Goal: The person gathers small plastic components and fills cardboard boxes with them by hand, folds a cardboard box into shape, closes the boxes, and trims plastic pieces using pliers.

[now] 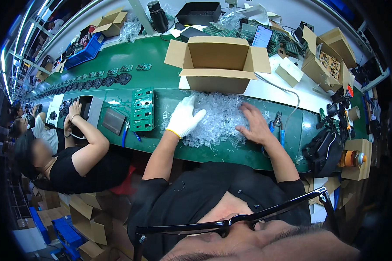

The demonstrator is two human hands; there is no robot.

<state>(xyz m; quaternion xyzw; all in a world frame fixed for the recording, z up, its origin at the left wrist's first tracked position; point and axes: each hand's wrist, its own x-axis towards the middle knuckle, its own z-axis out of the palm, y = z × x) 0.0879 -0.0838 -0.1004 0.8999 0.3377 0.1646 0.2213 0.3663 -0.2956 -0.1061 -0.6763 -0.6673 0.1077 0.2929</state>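
A broad heap of small clear plastic pieces (218, 119) lies on the green bench mat in front of me. My left hand (185, 118), in a white glove with a yellow cuff, rests against the heap's left side with its fingers apart. Bare, with fingers spread, my right hand (255, 125) touches the right side of the heap. Just beyond the pieces stands an open cardboard box (217, 82), its flaps folded out. A stack of green circuit boards (142, 108) lies to the left of my gloved hand.
Blue-handled pliers (125, 134) lie left of the boards; cutters (277, 119) and a blue tool are near my right hand. A phone (261, 36) leans behind the box. At right are a carton of small parts (329, 65) and a black bag (322, 152). A co-worker (82, 161) sits left.
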